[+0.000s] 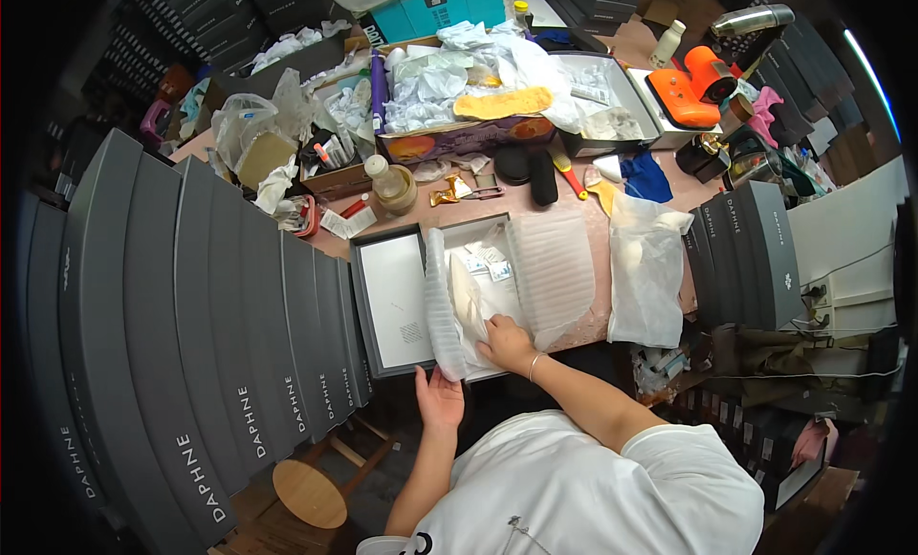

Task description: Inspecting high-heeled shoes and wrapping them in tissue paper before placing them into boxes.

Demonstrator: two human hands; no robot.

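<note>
A shallow shoe box [478, 232] lies on the table in front of me, its dark lid [392, 297] turned with the white inside up at its left. White foam sheet [550, 278] lines the box and folds out past the right side; another flap [441, 297] stands along the left. Between them is a long cream-white wrapped item [466, 297], with small printed packets [488, 265] beyond it. My right hand [507, 345] reaches in from the right, fingers curled against the wrapped item's near end. My left hand [440, 398] is palm up, fingers spread, fingertips touching the left flap's near end.
Tall stacks of dark shoe boxes [220, 335] stand at the left, with more boxes [746, 249] at the right. A white bag [650, 268] lies right of the foam. Behind are a carton of crumpled paper [449, 87], a bottle [387, 182] and an orange device [693, 87].
</note>
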